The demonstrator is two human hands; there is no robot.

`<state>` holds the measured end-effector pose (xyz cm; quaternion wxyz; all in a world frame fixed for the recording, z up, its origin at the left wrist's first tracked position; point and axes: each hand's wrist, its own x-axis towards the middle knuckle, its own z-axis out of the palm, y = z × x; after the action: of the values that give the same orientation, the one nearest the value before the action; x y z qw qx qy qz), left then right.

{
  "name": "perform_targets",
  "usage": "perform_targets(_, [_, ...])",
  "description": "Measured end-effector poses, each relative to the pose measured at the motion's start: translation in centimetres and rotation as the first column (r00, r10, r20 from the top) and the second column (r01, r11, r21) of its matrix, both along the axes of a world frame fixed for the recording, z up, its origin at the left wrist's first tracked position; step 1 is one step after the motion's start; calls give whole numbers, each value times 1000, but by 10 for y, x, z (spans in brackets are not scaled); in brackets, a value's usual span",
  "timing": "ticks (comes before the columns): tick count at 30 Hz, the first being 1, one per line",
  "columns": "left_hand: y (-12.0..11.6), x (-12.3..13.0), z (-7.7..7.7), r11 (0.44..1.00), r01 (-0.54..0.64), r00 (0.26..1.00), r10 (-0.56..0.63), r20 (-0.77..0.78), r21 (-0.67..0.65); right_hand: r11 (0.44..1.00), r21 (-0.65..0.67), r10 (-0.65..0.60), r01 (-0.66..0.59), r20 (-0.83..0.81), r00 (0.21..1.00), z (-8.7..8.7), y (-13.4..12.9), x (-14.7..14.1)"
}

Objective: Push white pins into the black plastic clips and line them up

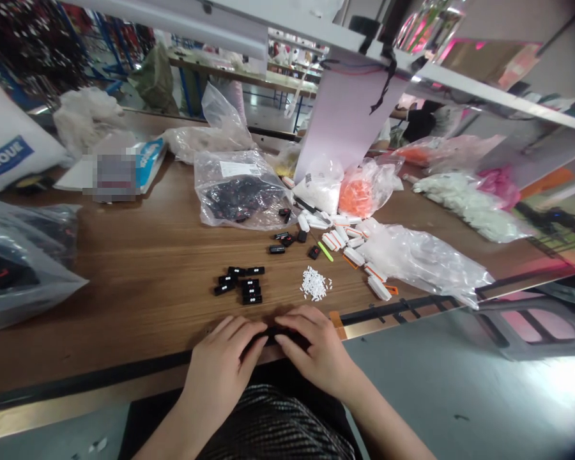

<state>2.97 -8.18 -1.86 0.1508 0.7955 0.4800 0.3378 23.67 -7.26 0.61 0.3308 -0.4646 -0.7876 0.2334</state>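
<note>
At the table's front edge, my left hand and my right hand face each other, fingers curled and thumbs turned inward. Something dark shows between their fingertips, against the black table edge; its kind is hard to make out. Just beyond my left hand lie several small black plastic pieces, each with two white dots. A pile of tiny white plastic pegs sits past my right hand. Farther back are a few more black pieces and a yellow-green stick-like tool.
White cases with orange trim lie scattered right of centre beside a clear plastic bag. A bag of black parts stands behind. Bags of white granules and orange parts lean near a white upright panel. Another bag is at left.
</note>
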Motion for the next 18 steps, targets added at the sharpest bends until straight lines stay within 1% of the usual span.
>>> perform_targets(2, [0, 1, 1, 1000, -10, 1000, 10, 8, 3, 996, 27, -89, 89, -10, 996, 4, 6, 19])
perform_targets(3, [0, 2, 1, 1000, -18, 1000, 18, 8, 8, 984, 54, -168, 168, 5, 986, 5, 11, 32])
perform_targets(4, [0, 2, 1, 1000, -27, 1000, 27, 4, 13, 962, 90, -262, 258, 27, 965, 5, 17, 45])
perform_targets(6, [0, 4, 2, 999, -39, 999, 39, -12, 22, 898, 115, -438, 425, 130, 889, 4, 33, 72])
perform_targets(7, [0, 4, 2, 999, -39, 999, 39, -21, 26, 884, 91, -467, 458, 187, 864, 3, 40, 83])
perform_targets(8, [0, 4, 2, 999, -35, 999, 36, -30, 29, 882, 76, -471, 466, 208, 857, 2, 48, 91])
perform_targets(10, [0, 4, 1, 999, -23, 999, 25, -41, 37, 896, 37, -437, 443, 253, 863, 1, 59, 99])
perform_targets(13, [-1, 3, 1, 999, -15, 999, 17, -40, 45, 924, 4, -364, 382, 312, 878, 2, 69, 96])
perform_targets(18, [-1, 2, 1, 999, -4, 1000, 4, -27, 34, 955, -42, -253, 294, 404, 879, 10, 78, 91])
